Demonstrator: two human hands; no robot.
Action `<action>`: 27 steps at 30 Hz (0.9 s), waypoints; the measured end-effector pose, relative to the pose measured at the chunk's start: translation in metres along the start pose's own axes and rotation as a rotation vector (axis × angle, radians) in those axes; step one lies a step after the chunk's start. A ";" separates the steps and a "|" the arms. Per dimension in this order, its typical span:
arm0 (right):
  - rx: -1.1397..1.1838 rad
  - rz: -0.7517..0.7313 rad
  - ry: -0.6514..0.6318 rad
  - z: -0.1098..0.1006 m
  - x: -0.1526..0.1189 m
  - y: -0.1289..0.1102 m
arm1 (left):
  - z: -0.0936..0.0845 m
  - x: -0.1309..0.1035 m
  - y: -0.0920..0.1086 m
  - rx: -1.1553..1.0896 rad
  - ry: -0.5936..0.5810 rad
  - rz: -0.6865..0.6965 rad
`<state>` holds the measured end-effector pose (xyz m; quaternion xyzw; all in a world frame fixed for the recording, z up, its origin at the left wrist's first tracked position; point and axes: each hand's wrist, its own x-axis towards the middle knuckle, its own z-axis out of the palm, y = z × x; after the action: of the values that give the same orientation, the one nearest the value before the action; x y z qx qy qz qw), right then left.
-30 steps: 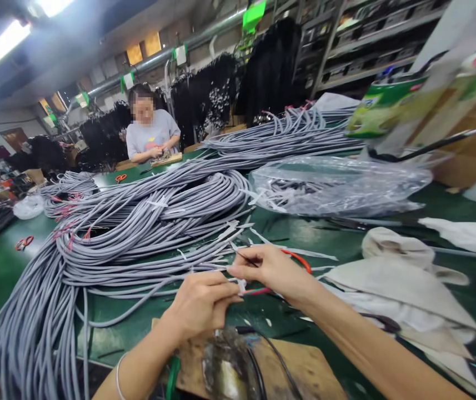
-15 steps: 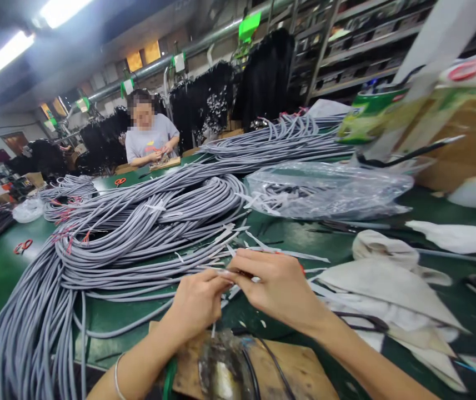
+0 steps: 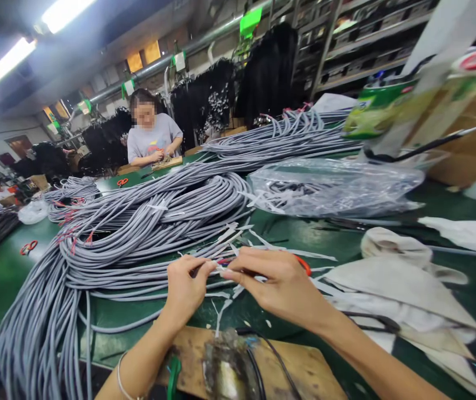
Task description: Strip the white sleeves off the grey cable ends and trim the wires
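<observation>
My left hand (image 3: 188, 280) is closed in a pinch at the end of a grey cable, mostly hidden by the fingers. My right hand (image 3: 275, 278) meets it from the right, thumb and fingertips pressed together on the same spot. Between the fingertips a short white strip (image 3: 220, 266) shows, with a bit of red wire beside it. An orange loop handle (image 3: 304, 265), like that of scissors, sticks out behind my right hand; whether it is held there is unclear. Coiled grey cables (image 3: 150, 222) lie just beyond my left hand.
A wooden block (image 3: 296, 361) with a worn metal fixture (image 3: 229, 366) stands below my hands. To the right lie a pale cloth (image 3: 404, 289) and a clear plastic bag (image 3: 337, 186). Orange scissors (image 3: 28, 248) rest at left. Across the table sits a person (image 3: 154, 133).
My left hand has turned more upright and moved slightly left, opening a small gap below the fingertips. My right hand stays nearly in place. The view has shifted a little.
</observation>
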<state>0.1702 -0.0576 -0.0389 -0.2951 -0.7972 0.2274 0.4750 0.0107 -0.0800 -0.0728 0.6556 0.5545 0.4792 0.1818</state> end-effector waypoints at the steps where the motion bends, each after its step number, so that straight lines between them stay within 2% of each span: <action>1: -0.016 0.043 0.026 -0.003 0.001 0.000 | -0.001 -0.002 0.001 0.082 -0.051 0.129; 3: -0.034 0.188 0.072 -0.008 0.004 0.005 | -0.003 -0.007 0.004 0.196 -0.187 0.360; 5: 0.002 0.338 0.074 -0.012 0.008 0.014 | -0.004 -0.010 0.008 0.259 -0.278 0.524; 9: 0.185 0.495 0.009 -0.010 0.013 0.030 | -0.005 -0.013 0.015 0.218 -0.205 0.652; 12: 0.192 0.517 0.033 -0.003 0.013 0.036 | -0.004 -0.014 0.014 0.142 -0.122 0.626; 18: 0.045 0.455 0.043 0.014 0.006 0.028 | -0.007 -0.006 0.008 0.206 0.242 0.437; 20: -0.002 0.427 0.037 0.018 0.004 0.026 | -0.009 -0.004 0.010 0.212 0.316 0.355; 25: -0.183 0.422 -0.241 0.021 0.008 0.033 | -0.011 -0.006 0.019 0.089 0.304 0.358; 27: -0.226 0.443 -0.315 0.022 0.009 0.035 | -0.011 -0.006 0.018 -0.061 0.327 0.224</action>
<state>0.1564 -0.0279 -0.0654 -0.4742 -0.7975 0.2784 0.2483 0.0123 -0.0944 -0.0562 0.6209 0.4856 0.6130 0.0546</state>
